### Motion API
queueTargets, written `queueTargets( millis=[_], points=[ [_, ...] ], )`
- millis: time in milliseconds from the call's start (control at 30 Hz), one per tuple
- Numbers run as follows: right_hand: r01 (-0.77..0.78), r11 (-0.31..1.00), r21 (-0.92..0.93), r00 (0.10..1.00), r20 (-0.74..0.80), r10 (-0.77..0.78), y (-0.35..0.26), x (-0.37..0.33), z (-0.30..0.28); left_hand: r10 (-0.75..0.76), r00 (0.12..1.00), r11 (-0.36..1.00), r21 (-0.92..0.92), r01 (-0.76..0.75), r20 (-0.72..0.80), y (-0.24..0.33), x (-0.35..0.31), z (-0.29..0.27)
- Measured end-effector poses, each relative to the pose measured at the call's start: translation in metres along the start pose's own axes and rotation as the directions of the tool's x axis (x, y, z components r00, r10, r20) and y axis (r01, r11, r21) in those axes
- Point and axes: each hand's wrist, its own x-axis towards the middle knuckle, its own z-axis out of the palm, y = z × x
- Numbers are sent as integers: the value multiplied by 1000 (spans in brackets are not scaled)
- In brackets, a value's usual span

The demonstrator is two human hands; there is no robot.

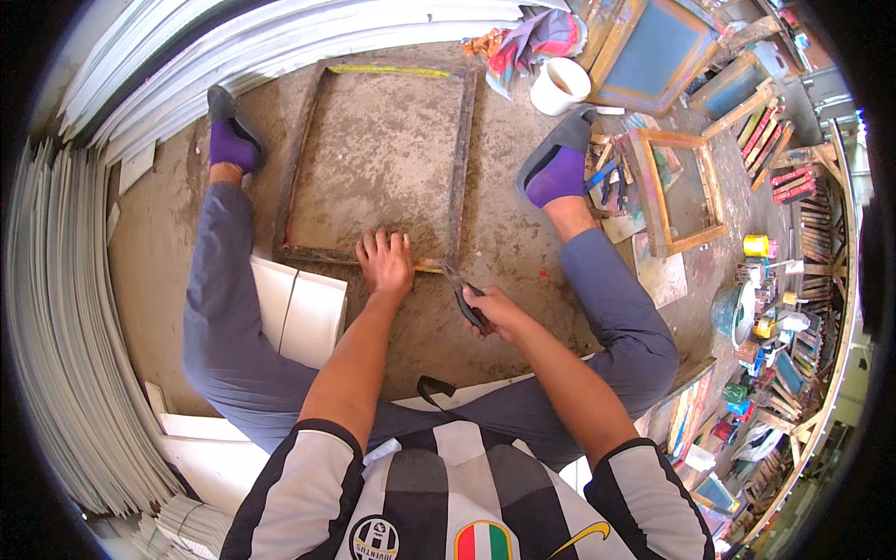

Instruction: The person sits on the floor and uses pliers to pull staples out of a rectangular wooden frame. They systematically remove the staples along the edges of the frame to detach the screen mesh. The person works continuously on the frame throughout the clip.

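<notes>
A worn wooden frame (464, 159) with nothing stretched inside it lies flat on the stained floor between my feet. My left hand (386, 264) rests on its near bar, close to the right corner, fingers laid over the wood. In my right hand (497, 311) are pliers (467, 297) with dark handles, my fingers wrapped round them. The jaws of the pliers meet the frame's near right corner; whether they grip anything there is too small to tell.
Stacked white sheets (65, 327) line the left and back. A white bucket (560, 86) stands beyond my right foot, near a screen frame (653, 51) and a smaller wooden frame (674, 191). Paint pots (758, 245) and tools crowd the right. A white bundle (301, 313) lies by my left leg.
</notes>
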Motion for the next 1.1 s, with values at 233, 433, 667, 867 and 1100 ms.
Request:
queueTargets(
  millis=[233,433,667,867,1100],
  points=[
    [82,988,133,997,-16,-81,30,-17,5,-8,1000,1000,16,8,-18,-3,-2,4],
    [47,909,414,988,117,-105,44,16,42,-29,991,999,-21,32,132,-6,0,-4],
    [70,763,642,979,102,-176,74,66,71,60,998,998,6,-60,-12,-11,-1,-1],
    [116,716,689,962,102,-254,79,76,65,56,998,998,-20,-57,-13,-10,-1,-1],
    [90,621,778,947,126,-296,75,87,60,56,998,998,12,-56,-6,-8,-1,-2]
  ],
)
